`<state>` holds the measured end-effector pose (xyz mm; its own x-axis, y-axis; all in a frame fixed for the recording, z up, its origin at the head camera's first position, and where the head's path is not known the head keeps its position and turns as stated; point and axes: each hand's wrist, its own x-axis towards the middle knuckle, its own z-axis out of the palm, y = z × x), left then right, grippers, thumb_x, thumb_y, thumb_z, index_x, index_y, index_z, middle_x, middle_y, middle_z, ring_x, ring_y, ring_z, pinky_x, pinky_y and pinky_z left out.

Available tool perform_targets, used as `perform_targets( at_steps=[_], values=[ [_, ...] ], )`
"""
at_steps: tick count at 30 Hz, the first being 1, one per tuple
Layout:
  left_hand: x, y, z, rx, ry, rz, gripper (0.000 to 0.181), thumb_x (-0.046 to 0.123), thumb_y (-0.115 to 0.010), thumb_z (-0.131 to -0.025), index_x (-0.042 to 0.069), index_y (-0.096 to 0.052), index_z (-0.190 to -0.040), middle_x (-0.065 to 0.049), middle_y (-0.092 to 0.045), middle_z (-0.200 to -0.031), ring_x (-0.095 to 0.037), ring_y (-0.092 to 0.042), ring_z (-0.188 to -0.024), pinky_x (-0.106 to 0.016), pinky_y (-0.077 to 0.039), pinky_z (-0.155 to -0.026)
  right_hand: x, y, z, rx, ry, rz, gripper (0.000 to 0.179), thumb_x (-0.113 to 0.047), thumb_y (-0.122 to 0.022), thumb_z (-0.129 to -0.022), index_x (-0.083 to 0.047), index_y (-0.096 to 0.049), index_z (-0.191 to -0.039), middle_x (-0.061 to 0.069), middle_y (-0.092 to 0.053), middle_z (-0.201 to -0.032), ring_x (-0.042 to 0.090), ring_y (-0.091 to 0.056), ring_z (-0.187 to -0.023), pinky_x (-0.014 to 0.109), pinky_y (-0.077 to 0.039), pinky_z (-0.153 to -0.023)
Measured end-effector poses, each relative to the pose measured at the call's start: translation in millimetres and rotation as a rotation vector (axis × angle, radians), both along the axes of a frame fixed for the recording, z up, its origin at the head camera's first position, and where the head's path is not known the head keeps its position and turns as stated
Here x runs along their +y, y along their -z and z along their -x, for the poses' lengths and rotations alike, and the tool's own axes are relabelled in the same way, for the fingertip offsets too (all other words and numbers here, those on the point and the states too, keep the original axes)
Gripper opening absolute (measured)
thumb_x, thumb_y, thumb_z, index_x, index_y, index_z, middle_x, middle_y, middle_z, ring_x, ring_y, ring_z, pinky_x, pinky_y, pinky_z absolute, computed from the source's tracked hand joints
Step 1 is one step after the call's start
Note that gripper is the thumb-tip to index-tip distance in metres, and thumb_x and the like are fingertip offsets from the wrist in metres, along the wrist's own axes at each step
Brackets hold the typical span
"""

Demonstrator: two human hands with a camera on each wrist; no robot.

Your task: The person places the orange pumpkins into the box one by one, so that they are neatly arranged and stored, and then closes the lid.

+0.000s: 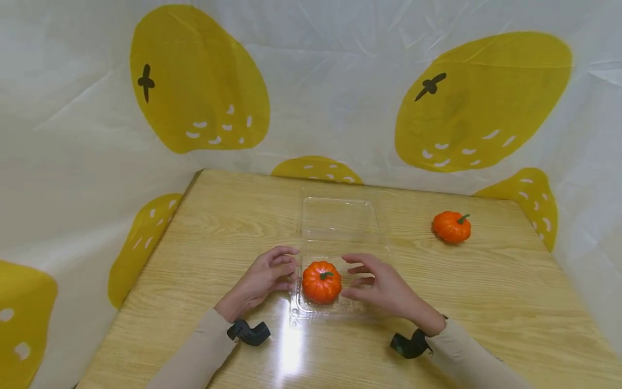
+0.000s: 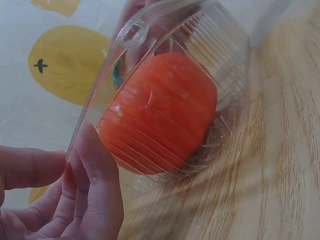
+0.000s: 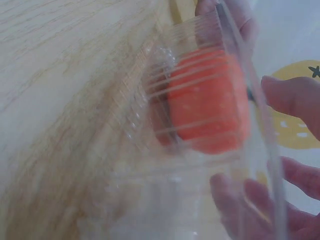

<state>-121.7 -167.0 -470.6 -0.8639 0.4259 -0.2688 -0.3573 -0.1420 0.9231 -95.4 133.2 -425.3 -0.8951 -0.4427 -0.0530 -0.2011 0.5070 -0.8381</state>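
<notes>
A small orange pumpkin with a green stem sits in the left part of a clear plastic clamshell box, whose lid lies folded back. My left hand is at the box's left side; in the left wrist view its thumb and fingers pinch the rim. My right hand hovers over the box's right part, fingers spread and bent a little, fingertips close beside the pumpkin. In the right wrist view the pumpkin shows through the ribbed clear wall, and this hand's thumb stands apart from it.
A second orange pumpkin lies at the back right of the wooden table. White cloth with yellow fruit shapes hangs behind the table and at its sides. Each wrist carries a black mount.
</notes>
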Motion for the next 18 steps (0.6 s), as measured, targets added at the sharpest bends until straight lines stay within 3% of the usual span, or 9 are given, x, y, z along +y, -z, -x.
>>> perform_targets(
  at_steps=[10,18],
  values=[
    [1.3,-2.1,-0.5,-0.001,-0.003,0.005,0.048,0.007,-0.059,-0.103,0.0,-0.043,-0.148,-0.002,-0.062,-0.11,-0.013,-0.063,-0.087,-0.027,-0.061,-0.076,17.7,-7.5,0.8,0.047,0.031,0.031,0.066,-0.023,-0.085,-0.086,-0.007,-0.056,-0.143,0.023,-0.058,-0.145,0.044,-0.064,-0.123,0.044,-0.061,-0.097],
    [1.4,-1.3,-1.1,0.009,0.0,0.009,0.047,0.008,-0.059,-0.103,0.001,-0.043,-0.147,0.0,-0.061,-0.11,-0.012,-0.063,-0.087,-0.027,-0.06,-0.076,32.9,-13.2,3.1,0.08,0.104,0.045,0.064,-0.02,-0.085,-0.086,-0.007,-0.056,-0.142,0.023,-0.06,-0.142,0.045,-0.064,-0.121,0.038,-0.062,-0.094]
  ],
)
